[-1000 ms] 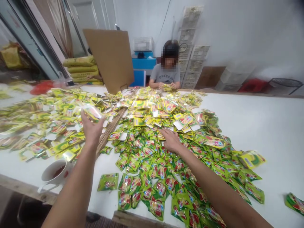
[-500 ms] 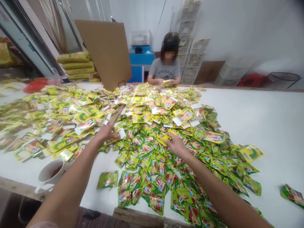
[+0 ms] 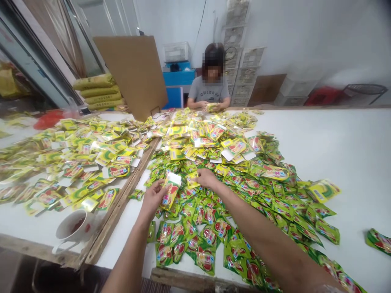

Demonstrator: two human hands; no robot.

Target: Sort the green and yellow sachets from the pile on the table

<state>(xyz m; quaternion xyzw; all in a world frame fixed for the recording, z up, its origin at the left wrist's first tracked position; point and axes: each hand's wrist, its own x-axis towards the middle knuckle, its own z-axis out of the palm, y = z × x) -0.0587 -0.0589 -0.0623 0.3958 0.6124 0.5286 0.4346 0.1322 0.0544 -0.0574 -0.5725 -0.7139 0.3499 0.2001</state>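
My left hand (image 3: pixel 152 198) grips a small yellow-and-green carton (image 3: pixel 171 194) with a red fruit picture, its white flap pointing up and away from me. Just right of it, my right hand (image 3: pixel 207 179) pinches a small yellow packet (image 3: pixel 192 180) near the carton's upper end; the two look close but I cannot tell whether they touch. Beneath both hands spreads a heap of shiny green sachets (image 3: pixel 209 236) printed with red fruit. Beyond it lie more yellow cartons (image 3: pixel 236 147), several with white flaps showing.
A wooden strip (image 3: pixel 128 191) divides the white table (image 3: pixel 330 146). Left of it are a pile of cartons (image 3: pixel 82 162) and a white mug (image 3: pixel 73 228) near the edge. A co-worker (image 3: pixel 210 87) sits opposite, holding cartons. A cardboard sheet (image 3: pixel 134 77) stands at the back.
My left hand has come right from the carton pile by the wooden strip, bringing a carton over the sachets. My right hand has shifted slightly left with the yellow packet.
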